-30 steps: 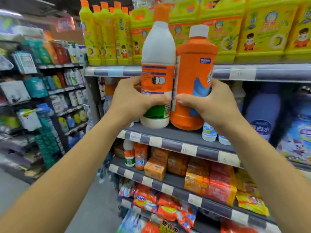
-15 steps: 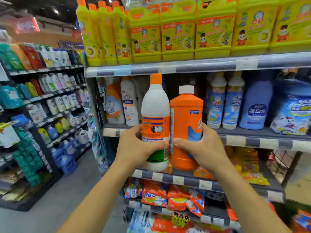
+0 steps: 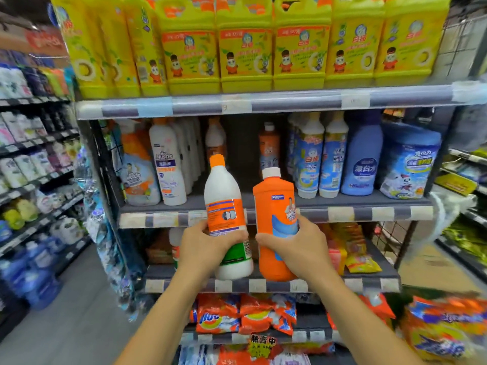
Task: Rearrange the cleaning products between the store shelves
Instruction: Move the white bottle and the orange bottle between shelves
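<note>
The white bottle with an orange cap (image 3: pixel 226 217) sits gripped in the left hand (image 3: pixel 204 248); the orange Mr Muscle bottle (image 3: pixel 275 227) is clasped by the right hand (image 3: pixel 300 248). Both 2 bottles hang before the middle shelf (image 3: pixel 342 213), below yellow detergent jugs (image 3: pixel 245 48).

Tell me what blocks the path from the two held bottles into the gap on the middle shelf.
Nothing visible in front. The white bottle and orange bottle face an open gap; two bottles stand only at its back.
</note>
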`<state>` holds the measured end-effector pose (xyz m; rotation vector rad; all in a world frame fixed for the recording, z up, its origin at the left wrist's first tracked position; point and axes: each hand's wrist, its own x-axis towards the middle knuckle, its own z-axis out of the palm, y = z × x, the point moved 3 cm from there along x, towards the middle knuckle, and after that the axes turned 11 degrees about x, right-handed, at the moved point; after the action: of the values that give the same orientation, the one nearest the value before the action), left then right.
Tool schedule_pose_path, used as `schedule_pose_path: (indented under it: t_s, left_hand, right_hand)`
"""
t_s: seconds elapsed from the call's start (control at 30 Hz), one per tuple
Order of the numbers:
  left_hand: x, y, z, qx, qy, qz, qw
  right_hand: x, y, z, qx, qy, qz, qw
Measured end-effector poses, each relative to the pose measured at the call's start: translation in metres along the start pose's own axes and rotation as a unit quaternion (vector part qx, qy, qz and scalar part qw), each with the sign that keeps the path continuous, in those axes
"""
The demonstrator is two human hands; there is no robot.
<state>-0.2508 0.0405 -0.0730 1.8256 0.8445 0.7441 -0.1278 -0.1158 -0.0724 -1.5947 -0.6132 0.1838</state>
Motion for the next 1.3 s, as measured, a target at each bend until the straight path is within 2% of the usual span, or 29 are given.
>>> schedule_pose_path:
  t_s: [0.17, 0.37, 0.63, 0.73, 0.93, 1.3]
  left_hand:
    - [0.048, 0.011, -0.003, 0.012, 0.01, -0.022, 1.0]
    - [0.116, 0.031, -0.004, 0.023, 0.056, -0.001, 0.998]
    - [0.182, 0.023, 0.011, -0.009, 0.062, -0.004, 0.998]
    - [0.201, 0.017, 0.013, 0.002, 0.073, 0.0, 0.997]
    - [0.225, 0.011, 0.006, 0.02, 0.075, 0.005, 0.997]
    - [0.261, -0.001, 0.012, 0.028, 0.065, 0.002, 0.997]
  right_hand:
    - [0.054, 0.007, 0.005, -0.018, 0.029, 0.017, 0.999]
    - [0.149, 0.006, 0.024, -0.033, 0.072, -0.029, 0.996]
    - [0.25, 0.031, 0.046, -0.055, 0.144, -0.063, 0.986]
    - [0.278, 0.049, 0.05, -0.06, 0.14, -0.051, 0.987]
    - [0.306, 0.068, 0.059, -0.074, 0.129, -0.013, 0.989]
    - [0.311, 0.068, 0.066, -0.084, 0.137, 0.006, 0.987]
